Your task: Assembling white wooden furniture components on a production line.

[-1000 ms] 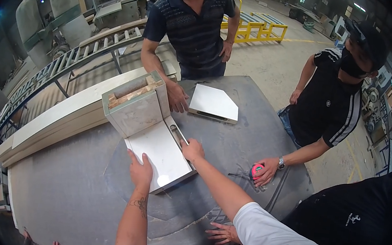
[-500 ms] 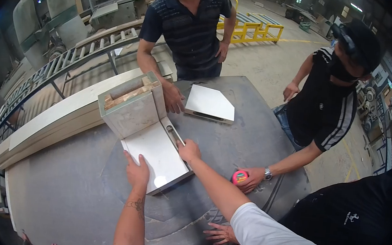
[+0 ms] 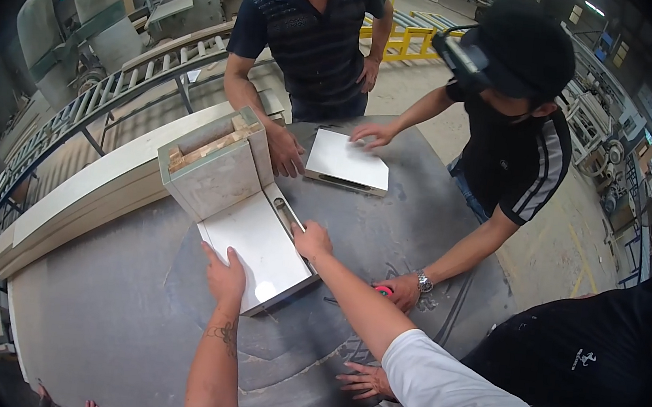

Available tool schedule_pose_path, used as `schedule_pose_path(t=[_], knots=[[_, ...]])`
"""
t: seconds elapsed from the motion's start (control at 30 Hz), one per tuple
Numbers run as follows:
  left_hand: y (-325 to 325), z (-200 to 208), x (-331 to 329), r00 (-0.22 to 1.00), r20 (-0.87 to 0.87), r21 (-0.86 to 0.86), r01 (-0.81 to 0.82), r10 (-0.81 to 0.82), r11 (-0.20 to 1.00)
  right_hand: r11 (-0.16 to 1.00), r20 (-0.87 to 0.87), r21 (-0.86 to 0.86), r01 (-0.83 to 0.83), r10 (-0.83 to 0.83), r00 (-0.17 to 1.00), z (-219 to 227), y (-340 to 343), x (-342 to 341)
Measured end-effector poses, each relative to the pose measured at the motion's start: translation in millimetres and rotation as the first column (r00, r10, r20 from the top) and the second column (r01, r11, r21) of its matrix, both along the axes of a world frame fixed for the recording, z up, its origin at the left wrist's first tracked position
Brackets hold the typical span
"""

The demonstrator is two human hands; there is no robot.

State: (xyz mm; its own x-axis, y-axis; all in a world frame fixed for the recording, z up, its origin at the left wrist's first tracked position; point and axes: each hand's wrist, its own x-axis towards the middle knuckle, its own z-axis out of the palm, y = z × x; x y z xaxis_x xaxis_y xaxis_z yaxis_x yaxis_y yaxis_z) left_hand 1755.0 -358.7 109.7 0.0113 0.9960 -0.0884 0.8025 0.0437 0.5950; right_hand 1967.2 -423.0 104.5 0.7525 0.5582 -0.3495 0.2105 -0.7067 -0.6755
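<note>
Now, panel (image 3: 253,255): on the table (image 3: 117,301), under both of the wearer's hands, with the box (image 3: 221,180) standing at its far end.
Left hand (image 3: 225,274): thumb spread from the fingers, laid along the panel's left edge, much as half a second ago.
Right hand (image 3: 312,242): curled at the panel's right edge, by the slot (image 3: 279,202); fingertips hidden, so I cannot tell whether they pinch anything.
Board (image 3: 339,153): beyond the panel to the right; a capped co-worker has leaned in, and that person's blurred hand (image 3: 374,135), at their side before, is now over it.
Tape (image 3: 385,291): right of the panel; plain to see earlier, now a pink sliver, the rest hidden at the co-worker's other hand (image 3: 403,289).
Spread hand (image 3: 365,381): nearer than the panel, to the right; its arm is lost behind the white sleeve (image 3: 442,383).
Striped shirt (image 3: 319,44): beyond the panel; head cut off by the upper edge.
</note>
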Motion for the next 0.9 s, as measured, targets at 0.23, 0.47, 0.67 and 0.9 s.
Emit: schedule_pose_path(t=[0.23,0.47,0.67,0.9], knots=[[-0.4,-3.1,-4.7,1.0,-0.001,0.031,0.003,-0.003,1.0,1.0,-0.016,0.006,-0.011,0.011,1.0,1.0,-0.3,-2.8],[-4.7,11.0,-0.2,1.0,-0.02,0.008,0.001,-0.001,1.0,1.0,0.008,-0.001,-0.027,0.027,1.0,-0.2,-0.3,-0.6],[-4.5,6.9,-2.7,1.0,-0.013,0.009,0.0,0.001,1.0,1.0,0.02,0.025,-0.015,0.015,1.0,-4.5,-0.2,-3.9],[-2.2,3.4,2.4,1.0,0.01,0.02,-0.003,0.003,1.0,1.0,0.014,0.009,0.004,-0.005,1.0,-1.6,0.5,-0.2]])
